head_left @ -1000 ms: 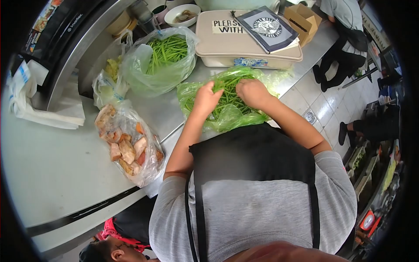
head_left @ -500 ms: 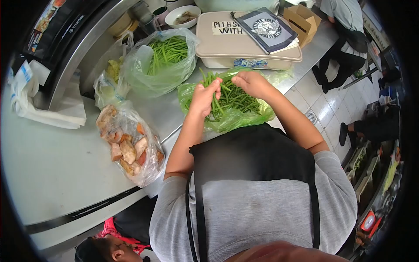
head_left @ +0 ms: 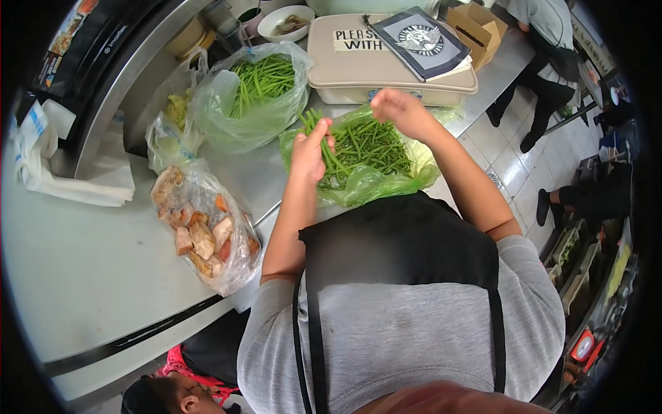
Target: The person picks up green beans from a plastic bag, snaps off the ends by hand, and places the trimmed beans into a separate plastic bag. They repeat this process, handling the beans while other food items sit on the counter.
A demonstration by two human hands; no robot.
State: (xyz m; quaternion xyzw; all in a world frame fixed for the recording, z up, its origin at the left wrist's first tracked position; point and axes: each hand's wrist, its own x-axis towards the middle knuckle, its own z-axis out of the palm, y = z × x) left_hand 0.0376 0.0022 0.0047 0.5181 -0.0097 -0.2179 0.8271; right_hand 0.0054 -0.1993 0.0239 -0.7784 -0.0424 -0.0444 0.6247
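My left hand (head_left: 312,153) is closed around a small bunch of green beans (head_left: 331,157), which stick out above and below the fist. It is over the left side of a spread green plastic bag (head_left: 376,188). Inside that bag lies a heap of thin green beans and short bits (head_left: 376,148). My right hand (head_left: 403,114) hovers above the far right part of the heap, apart from the left. Its fingers are loosely bent and slightly blurred, and nothing shows in them. A clear bag (head_left: 238,131) of whole green beans (head_left: 269,79) stands beyond my left hand.
A lidded beige tub (head_left: 324,62) with a notebook (head_left: 420,43) on it stands at the back, beside a cardboard box (head_left: 476,34). At left are a bag of brownish-orange chunks (head_left: 203,238) and white plastic bags (head_left: 76,176). Other people are at right and lower left.
My right hand has moved up and away from the bunch, its fingers loosening. My left hand has shifted slightly left and down, still holding the green beans.
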